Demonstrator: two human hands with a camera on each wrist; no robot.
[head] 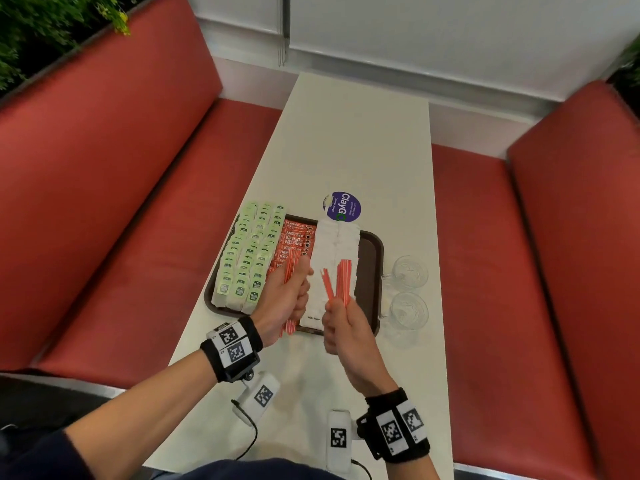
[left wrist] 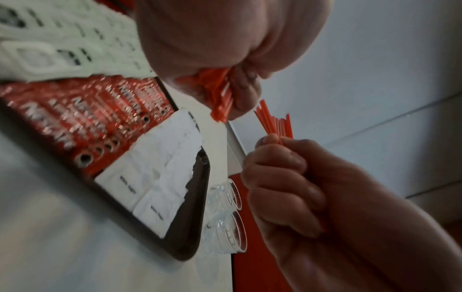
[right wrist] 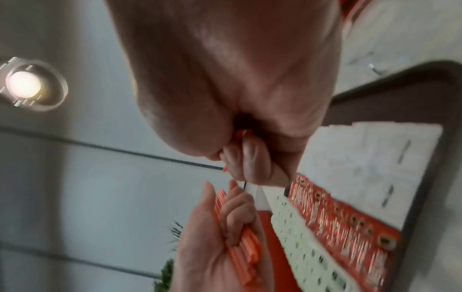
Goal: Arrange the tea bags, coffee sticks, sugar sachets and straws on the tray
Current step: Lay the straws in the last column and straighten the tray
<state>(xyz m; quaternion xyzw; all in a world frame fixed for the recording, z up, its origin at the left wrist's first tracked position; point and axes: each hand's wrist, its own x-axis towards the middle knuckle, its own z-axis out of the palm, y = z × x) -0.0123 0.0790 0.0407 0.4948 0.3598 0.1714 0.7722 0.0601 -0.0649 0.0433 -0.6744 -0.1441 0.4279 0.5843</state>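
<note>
hands point(head: 311, 306), straws point(head: 341, 282) pointing away

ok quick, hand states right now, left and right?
Left hand: closed around a bundle of orange straws, above the tray.
Right hand: closed around a smaller bunch of orange straws.

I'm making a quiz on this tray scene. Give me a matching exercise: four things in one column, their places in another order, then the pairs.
1. tea bags
2. coffee sticks
3. straws
4. glass mugs

a. held in both hands
b. left end of tray
c. on table, right of tray
d. between tea bags and sugar sachets

Pairs: 1-b, 2-d, 3-a, 4-c
</note>
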